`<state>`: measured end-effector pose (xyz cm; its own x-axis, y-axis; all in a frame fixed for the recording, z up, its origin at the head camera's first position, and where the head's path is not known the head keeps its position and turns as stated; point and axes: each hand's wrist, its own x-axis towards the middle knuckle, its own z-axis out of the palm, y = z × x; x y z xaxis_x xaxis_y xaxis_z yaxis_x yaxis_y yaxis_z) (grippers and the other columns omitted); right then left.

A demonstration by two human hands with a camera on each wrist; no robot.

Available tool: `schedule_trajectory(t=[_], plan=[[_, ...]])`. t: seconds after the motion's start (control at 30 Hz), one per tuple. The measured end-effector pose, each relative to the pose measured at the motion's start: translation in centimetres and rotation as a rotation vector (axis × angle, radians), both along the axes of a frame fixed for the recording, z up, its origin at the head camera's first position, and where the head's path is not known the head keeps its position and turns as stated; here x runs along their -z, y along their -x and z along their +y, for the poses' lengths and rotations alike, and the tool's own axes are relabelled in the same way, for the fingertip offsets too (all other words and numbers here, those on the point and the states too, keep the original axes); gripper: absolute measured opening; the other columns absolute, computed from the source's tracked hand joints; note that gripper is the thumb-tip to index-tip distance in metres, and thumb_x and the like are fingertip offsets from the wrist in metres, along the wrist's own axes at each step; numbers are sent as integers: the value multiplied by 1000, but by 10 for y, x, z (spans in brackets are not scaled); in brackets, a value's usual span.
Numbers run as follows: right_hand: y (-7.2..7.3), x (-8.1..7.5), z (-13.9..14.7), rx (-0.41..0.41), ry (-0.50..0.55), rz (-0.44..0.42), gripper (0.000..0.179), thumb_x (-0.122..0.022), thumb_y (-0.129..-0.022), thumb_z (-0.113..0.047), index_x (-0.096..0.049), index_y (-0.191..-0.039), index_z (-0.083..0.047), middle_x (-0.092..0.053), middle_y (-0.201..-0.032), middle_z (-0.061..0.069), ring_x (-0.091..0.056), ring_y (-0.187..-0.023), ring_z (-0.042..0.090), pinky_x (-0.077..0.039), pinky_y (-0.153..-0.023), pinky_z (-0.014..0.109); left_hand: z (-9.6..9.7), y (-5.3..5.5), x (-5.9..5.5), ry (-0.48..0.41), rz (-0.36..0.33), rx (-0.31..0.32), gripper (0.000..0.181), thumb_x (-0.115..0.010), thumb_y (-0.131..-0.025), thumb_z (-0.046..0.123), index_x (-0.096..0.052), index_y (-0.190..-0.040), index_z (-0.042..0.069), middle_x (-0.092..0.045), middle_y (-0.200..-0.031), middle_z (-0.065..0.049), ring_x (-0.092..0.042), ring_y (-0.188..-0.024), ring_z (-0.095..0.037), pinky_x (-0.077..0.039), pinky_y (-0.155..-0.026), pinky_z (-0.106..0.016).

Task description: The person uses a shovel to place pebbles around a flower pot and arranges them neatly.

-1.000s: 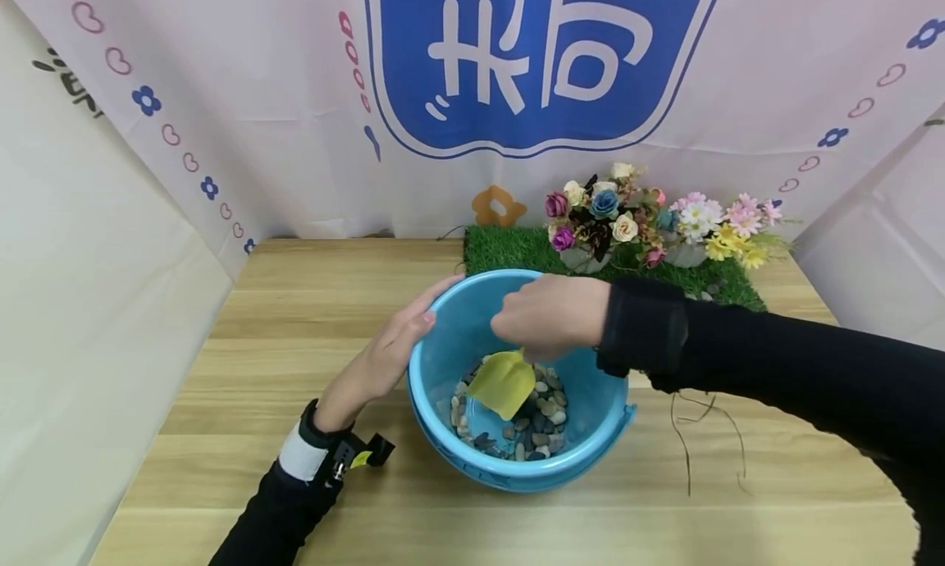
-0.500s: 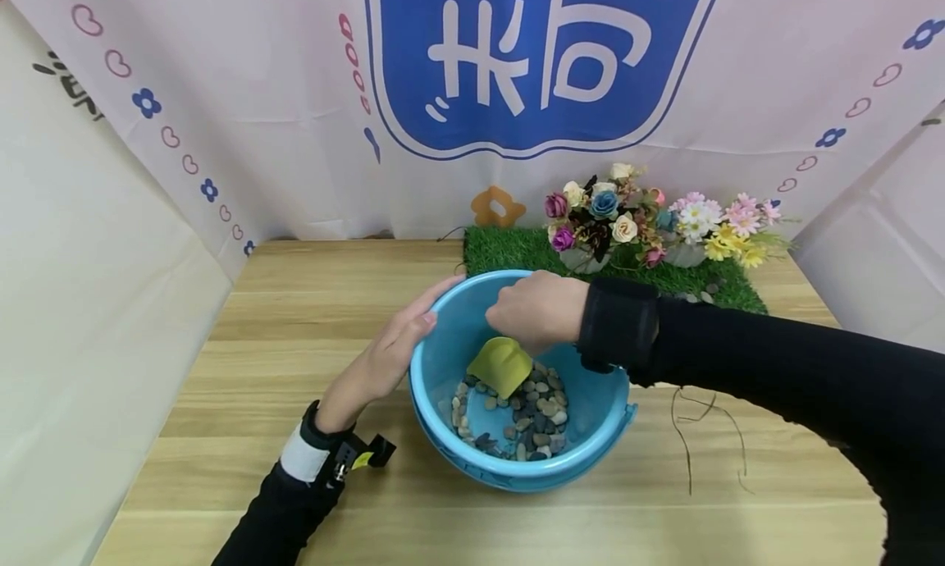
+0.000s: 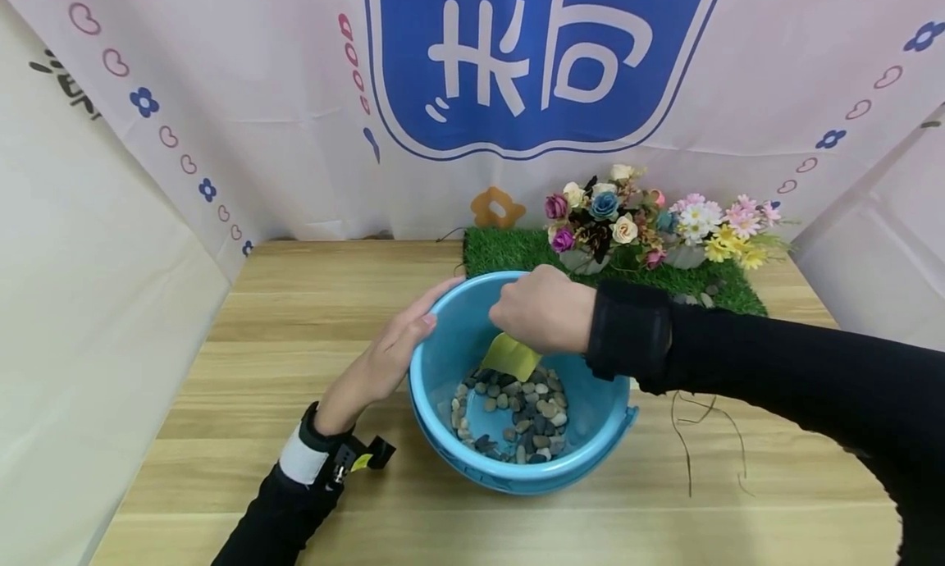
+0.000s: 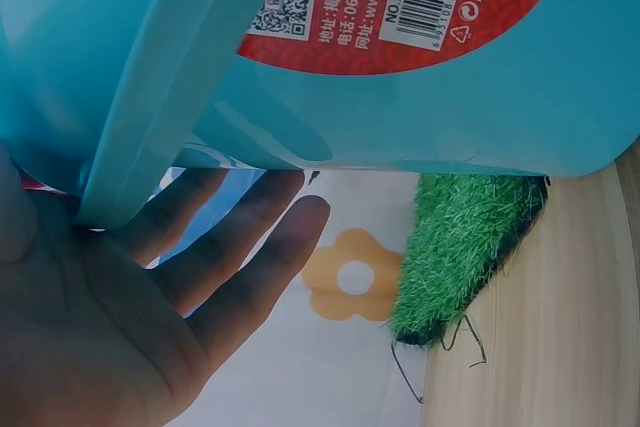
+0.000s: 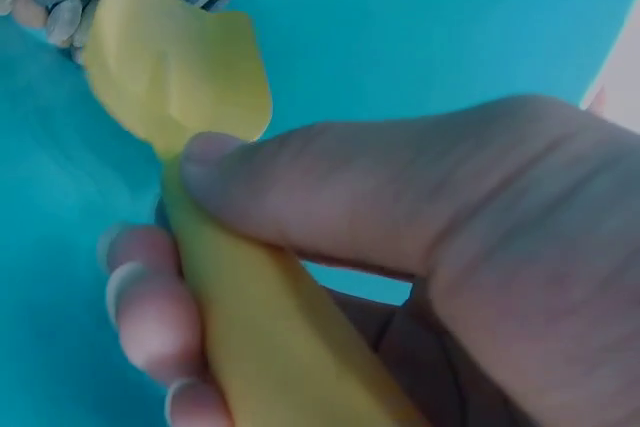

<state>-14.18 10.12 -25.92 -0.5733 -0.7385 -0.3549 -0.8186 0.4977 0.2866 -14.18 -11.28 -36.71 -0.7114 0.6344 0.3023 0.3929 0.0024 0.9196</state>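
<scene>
A blue plastic bucket (image 3: pixel 459 332) stands on the wooden table with pebbles (image 3: pixel 545 418) spread over its bottom. Against its left side rests my left hand (image 3: pixel 387 351); in the left wrist view its fingers (image 4: pixel 250 277) stretch out nearly straight along the wall, beside the bucket's blue handle (image 4: pixel 165 97). My right hand (image 3: pixel 545 310) reaches over the opening and grips a yellow toy shovel (image 5: pixel 270 317) by its handle, thumb on top and fingers curled beneath. The shovel's blade slants down inside the bucket, its front edge at the pebbles in the right wrist view.
Behind the bucket lies a strip of artificial grass (image 3: pixel 502 250) bearing a bunch of roses (image 3: pixel 605 209) and a bunch of daisy-like flowers (image 3: pixel 727 225). Small stones (image 3: pixel 697 298) sit at its right part. Thin dark strings (image 3: pixel 687 443) lie on the table (image 3: pixel 310 303) to the right.
The shovel blade has shifted toward the back of the bucket, then slightly right, with its angle changed. More pebbles show beneath it. My left hand has stayed against the bucket.
</scene>
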Motion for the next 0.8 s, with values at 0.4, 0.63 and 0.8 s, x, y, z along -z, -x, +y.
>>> schedule_trajectory(t=[0.4, 0.63, 0.8], plan=[[4, 8, -7, 23, -67, 3, 12, -57, -91, -15, -59, -79, -14, -45, -59, 0, -39, -47, 12, -38, -37, 24, 1, 0, 0, -14, -12, 16, 46, -22, -102, 21, -21, -147, 19, -34, -143, -7, -52, -110, -35, -55, -68, -48], [-4, 10, -9, 3, -71, 66, 8, -60, -90, -19, -63, -83, -16, -51, -63, -1, -45, -47, 12, -48, -42, 26, 1, 0, 1, -18, -11, 14, 45, -22, -102, 22, -22, -147, 19, -34, -144, -7, -52, -110, -34, -55, -68, -48], [-7, 10, -7, -29, -31, 99, 10, -60, -90, -19, -64, -81, -17, -53, -64, -1, -46, -46, 12, -47, -41, 25, 0, 0, 0, -17, -19, 14, 45, -21, -102, 23, -22, -147, 24, -35, -143, -6, -54, -108, -34, -55, -67, -48]])
